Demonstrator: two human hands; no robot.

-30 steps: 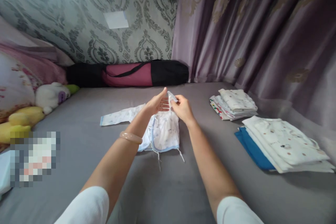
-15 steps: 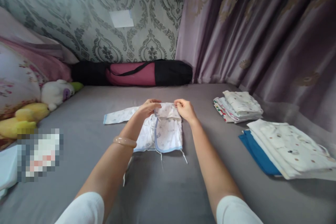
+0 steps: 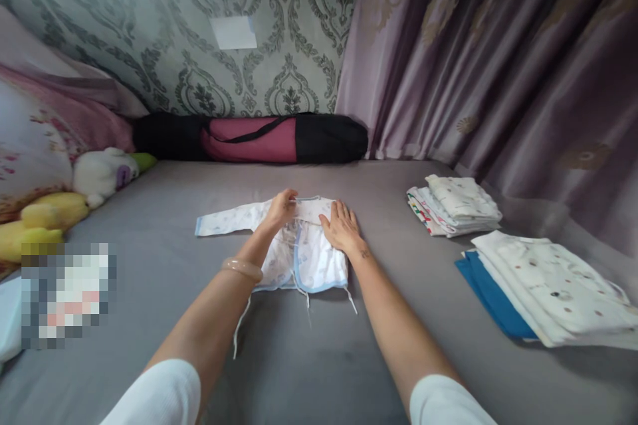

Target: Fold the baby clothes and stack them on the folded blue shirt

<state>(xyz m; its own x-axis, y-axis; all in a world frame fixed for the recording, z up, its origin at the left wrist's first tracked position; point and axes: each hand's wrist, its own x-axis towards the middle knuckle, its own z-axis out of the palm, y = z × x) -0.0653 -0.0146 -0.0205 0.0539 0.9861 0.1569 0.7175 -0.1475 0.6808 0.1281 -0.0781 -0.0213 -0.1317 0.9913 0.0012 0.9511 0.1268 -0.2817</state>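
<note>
A small white baby shirt (image 3: 279, 262) with blue trim, a faint print and tie strings lies on the grey sheet in front of me. One sleeve (image 3: 226, 218) stretches out to the left, while the right side's sleeve is folded across the chest. My left hand (image 3: 282, 208) is at the neckline, fingers bent and closed on the cloth there. Flat on the folded part at the upper right rests my right hand (image 3: 340, 226), its fingers spread and holding nothing.
Folded clothes stand at the right in a smaller stack (image 3: 458, 202) and a larger stack (image 3: 558, 285) with blue cloth beneath. A black and maroon long bag (image 3: 254, 139) lies along the wall. Plush toys (image 3: 54, 212) sit at the left, near a blurred-out item (image 3: 74, 295).
My right hand has let go of the shirt's upper right edge and come down flat on the folded sleeve. My left hand stays by the neckline.
</note>
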